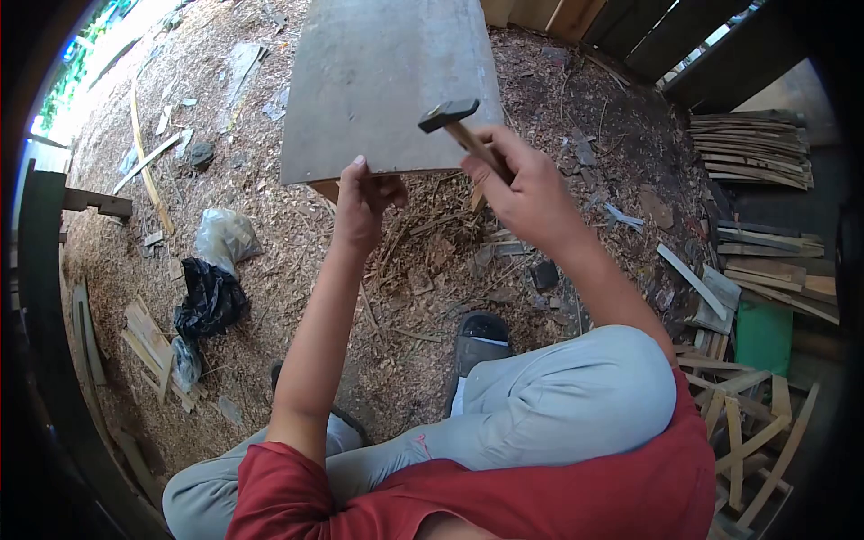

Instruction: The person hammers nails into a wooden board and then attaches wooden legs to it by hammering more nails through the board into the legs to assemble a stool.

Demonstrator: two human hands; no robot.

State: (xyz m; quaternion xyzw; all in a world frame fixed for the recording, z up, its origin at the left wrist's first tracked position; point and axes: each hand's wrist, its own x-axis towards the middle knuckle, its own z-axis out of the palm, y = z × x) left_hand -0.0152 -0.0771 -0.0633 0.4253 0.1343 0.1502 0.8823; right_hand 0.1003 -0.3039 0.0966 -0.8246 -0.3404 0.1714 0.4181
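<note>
A hammer (461,129) with a dark metal head and a wooden handle is in my right hand (522,184). My fingers are wrapped round the handle, and the head is raised above the near right part of a grey-brown wooden board (378,90). The board lies flat on a wooden support, partly visible beneath its near edge. My left hand (362,205) is at that near edge, thumb up against it and the other fingers curled below. Whether a small thing such as a nail is in those fingers cannot be seen.
Wood shavings and scraps cover the ground. A black plastic bag (210,299) and a clear plastic bag (225,236) lie to the left. Stacked wooden strips (751,148) and a green panel (763,337) are at the right. My sandalled foot (481,337) is below the board.
</note>
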